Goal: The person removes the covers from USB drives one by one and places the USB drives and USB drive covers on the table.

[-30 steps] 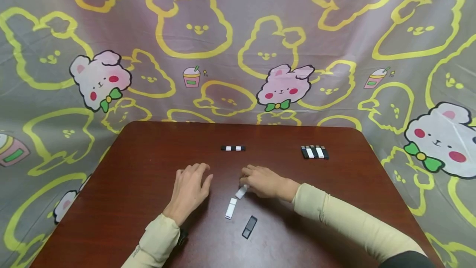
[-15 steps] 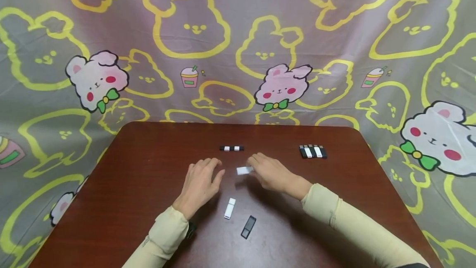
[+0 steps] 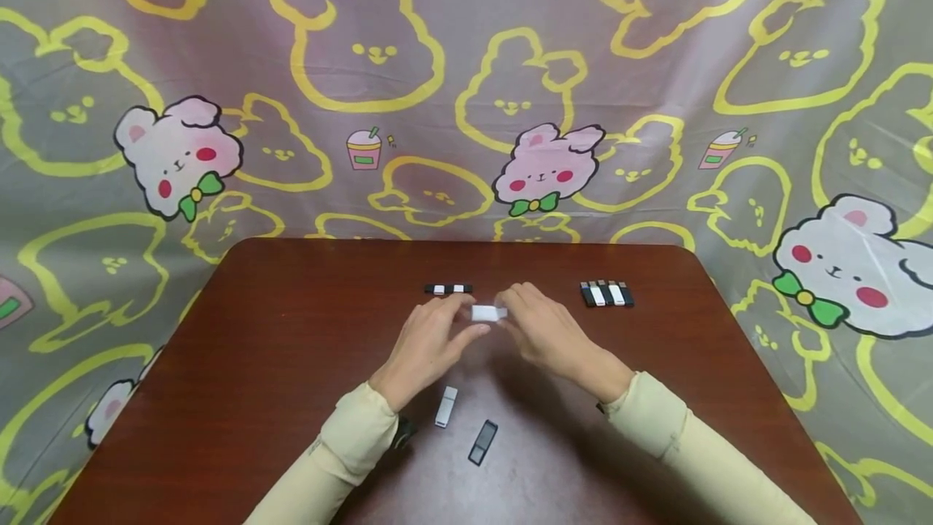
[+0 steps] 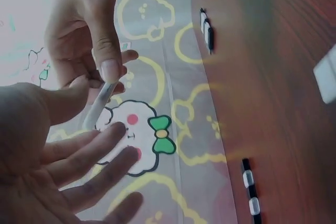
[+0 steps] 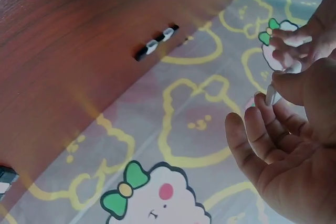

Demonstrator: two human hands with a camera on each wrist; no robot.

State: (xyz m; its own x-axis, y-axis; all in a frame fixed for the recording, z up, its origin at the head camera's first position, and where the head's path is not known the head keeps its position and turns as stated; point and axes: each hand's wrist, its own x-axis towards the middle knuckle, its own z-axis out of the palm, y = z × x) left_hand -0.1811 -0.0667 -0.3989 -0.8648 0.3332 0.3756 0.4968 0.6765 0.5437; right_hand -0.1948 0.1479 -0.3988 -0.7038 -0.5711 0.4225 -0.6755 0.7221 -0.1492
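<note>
A white USB stick (image 3: 484, 313) is held above the table between both hands. My right hand (image 3: 550, 335) pinches its right end between thumb and fingers; the left wrist view shows this stick (image 4: 100, 106) edge-on below the right thumb. My left hand (image 3: 426, 343) is around the stick's other end, its fingers spread and straight; whether they touch it I cannot tell. Nearer the front of the table lie another white USB stick (image 3: 446, 407) and a black USB stick (image 3: 483, 442).
A short row of black and white caps (image 3: 448, 289) lies at the back middle. To its right stands a row of several black and white USB sticks (image 3: 607, 294) with bare metal plugs. A patterned curtain (image 3: 408, 209) hangs behind the brown table (image 3: 306, 290).
My right hand has lifted the white USB stick off the table and turned it sideways, moving away from me. My left hand has come rightward and forward to meet it.
</note>
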